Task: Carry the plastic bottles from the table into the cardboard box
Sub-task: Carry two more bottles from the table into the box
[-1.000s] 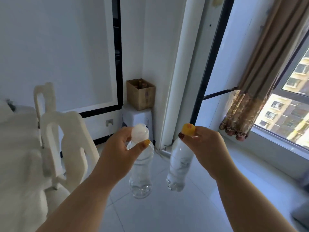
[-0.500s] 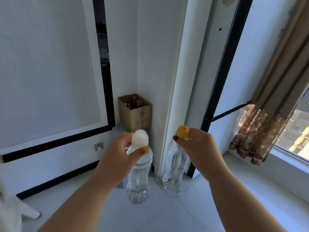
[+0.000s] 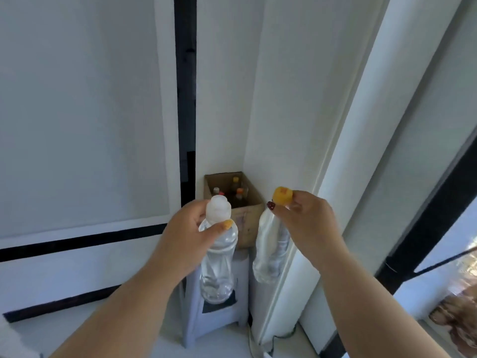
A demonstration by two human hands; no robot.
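- While both arms reach forward, each hand holds a clear bottle by the neck, so that the bottle hangs down below the fingers.
- The left hand is closed around the neck of the left bottle, thumb across the front just under its white cap.
- The right hand pinches the neck of the right bottle with thumb and fingertips, right below its yellow cap.
- The two bottles hang side by side, apart from each other; the right one tilts slightly to the left at its base.
- The box stands open in the corner of the white walls, on top of a pale stool.
- Several bottles with orange and red caps stand upright inside the box.
- Both held bottles are in the air in front of the box and below its rim, not in it.
- A black strip runs up the wall behind the box.
- A patterned curtain shows at the lower right edge.
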